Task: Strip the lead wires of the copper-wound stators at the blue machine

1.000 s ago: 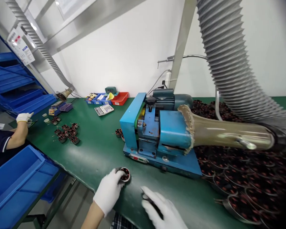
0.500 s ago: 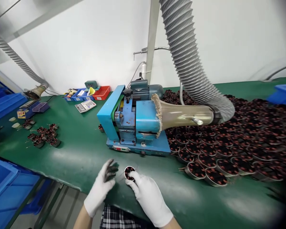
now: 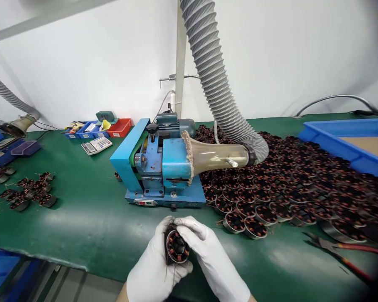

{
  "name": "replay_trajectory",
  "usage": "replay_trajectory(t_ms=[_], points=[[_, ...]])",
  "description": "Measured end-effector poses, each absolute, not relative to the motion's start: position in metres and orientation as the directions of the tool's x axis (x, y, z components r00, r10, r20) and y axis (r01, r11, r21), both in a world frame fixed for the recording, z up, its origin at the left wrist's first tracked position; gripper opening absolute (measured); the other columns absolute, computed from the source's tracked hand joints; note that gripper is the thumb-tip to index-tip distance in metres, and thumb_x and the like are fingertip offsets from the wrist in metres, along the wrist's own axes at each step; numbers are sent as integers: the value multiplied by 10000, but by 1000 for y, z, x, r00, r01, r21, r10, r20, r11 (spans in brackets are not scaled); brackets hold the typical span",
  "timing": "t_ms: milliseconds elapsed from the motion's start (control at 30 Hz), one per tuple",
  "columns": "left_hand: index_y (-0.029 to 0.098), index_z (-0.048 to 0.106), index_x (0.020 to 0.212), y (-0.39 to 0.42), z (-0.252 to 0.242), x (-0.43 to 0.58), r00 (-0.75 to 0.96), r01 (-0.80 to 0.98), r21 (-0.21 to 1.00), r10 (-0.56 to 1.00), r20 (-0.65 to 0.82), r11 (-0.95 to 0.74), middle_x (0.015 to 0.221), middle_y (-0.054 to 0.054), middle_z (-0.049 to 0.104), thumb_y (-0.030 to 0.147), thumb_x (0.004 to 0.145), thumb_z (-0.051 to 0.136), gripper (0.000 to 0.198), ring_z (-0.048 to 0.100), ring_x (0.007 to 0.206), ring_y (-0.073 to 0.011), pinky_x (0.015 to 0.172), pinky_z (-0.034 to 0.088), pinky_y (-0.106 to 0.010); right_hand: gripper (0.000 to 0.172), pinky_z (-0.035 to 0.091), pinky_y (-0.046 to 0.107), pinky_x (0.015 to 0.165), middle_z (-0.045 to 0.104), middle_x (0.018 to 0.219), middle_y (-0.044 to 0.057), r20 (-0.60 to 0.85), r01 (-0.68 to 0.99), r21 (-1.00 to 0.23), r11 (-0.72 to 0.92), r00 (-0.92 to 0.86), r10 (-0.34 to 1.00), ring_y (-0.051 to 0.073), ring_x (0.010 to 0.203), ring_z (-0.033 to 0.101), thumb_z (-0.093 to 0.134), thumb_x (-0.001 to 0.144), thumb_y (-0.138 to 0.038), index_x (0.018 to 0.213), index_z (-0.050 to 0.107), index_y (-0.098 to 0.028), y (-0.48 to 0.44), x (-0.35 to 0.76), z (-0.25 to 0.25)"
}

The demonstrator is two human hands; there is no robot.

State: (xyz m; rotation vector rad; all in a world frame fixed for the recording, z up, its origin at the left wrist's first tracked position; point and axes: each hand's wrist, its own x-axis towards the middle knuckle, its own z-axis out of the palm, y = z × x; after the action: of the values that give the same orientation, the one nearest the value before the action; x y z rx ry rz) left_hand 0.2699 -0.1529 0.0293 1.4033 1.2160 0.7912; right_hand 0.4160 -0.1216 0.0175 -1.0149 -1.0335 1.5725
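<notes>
A round metal part with copper windings and a black centre (image 3: 177, 247) is held up near the table's front edge, its open face turned to the camera. My left hand (image 3: 157, 260), in a white glove, wraps round its left side and underside. Also gloved in white, my right hand (image 3: 208, 251) has its fingers closed at the part's upper right rim, where thin wires show. Both hands' fingertips come close together above the part. Behind them stands a blue machine (image 3: 164, 167) with a clear funnel (image 3: 217, 155) on its right side.
Many similar wound parts (image 3: 255, 227) cover the right of the green table (image 3: 91, 222). Red-handled cutters (image 3: 337, 247) and a blue tray (image 3: 327, 128) lie right. A calculator (image 3: 96, 145), red bin (image 3: 120, 127) and small cluster of parts (image 3: 47, 200) are left.
The view has swung right, showing the cutters and more of the blue tray. My left hand has closed round the part, which is now raised and tilted, and my right hand has shifted to its upper rim.
</notes>
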Motion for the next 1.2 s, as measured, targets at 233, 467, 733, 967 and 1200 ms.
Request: replay_trajectory(t_ms=[233, 467, 733, 967, 1200], points=[[233, 470, 1260, -154, 8, 283, 219, 429, 894, 975, 35, -128, 1220, -136, 553, 216, 734, 587, 539, 596, 1065, -309, 929, 475, -431, 155, 472, 251, 582, 643, 646, 15, -217, -545, -815, -196, -26, 976, 122, 577, 548, 805, 601, -273, 701, 731, -179, -105, 420, 23], [240, 539, 1112, -142, -4, 291, 67, 368, 926, 996, 64, -84, 1170, -85, 556, 231, 674, 672, 458, 537, 1121, -297, 978, 438, -420, 205, 531, 280, 657, 657, 724, 20, -143, -554, -833, -6, 206, 968, 155, 678, 607, 758, 680, -360, 812, 721, -207, -95, 439, 17], [211, 411, 1160, -79, -6, 311, -88, 43, 999, 996, 25, -22, 1154, -101, 616, 220, 818, 538, 365, 607, 1041, -201, 944, 466, -342, 282, 487, 389, 902, 678, 1056, 93, 178, 215, -965, 151, 113, 977, 246, 982, 632, 584, 819, -376, 1026, 665, -203, -82, 402, 16], [218, 430, 1073, -62, 2, 328, -159, -53, 998, 987, 26, -35, 1094, -77, 640, 164, 793, 557, 312, 632, 969, -167, 907, 483, -299, 246, 508, 359, 805, 691, 914, 83, 209, 228, -958, 173, 143, 968, 237, 859, 647, 567, 820, -414, 877, 680, -203, -57, 406, 27], [193, 438, 1095, -61, 14, 335, -208, -50, 998, 978, -33, 23, 1127, -110, 603, 109, 764, 561, 363, 601, 1034, -193, 934, 460, -329, 273, 503, 391, 834, 714, 909, 90, 156, 141, -981, 132, 178, 972, 252, 863, 656, 570, 792, -417, 871, 696, -189, -54, 410, 24]])
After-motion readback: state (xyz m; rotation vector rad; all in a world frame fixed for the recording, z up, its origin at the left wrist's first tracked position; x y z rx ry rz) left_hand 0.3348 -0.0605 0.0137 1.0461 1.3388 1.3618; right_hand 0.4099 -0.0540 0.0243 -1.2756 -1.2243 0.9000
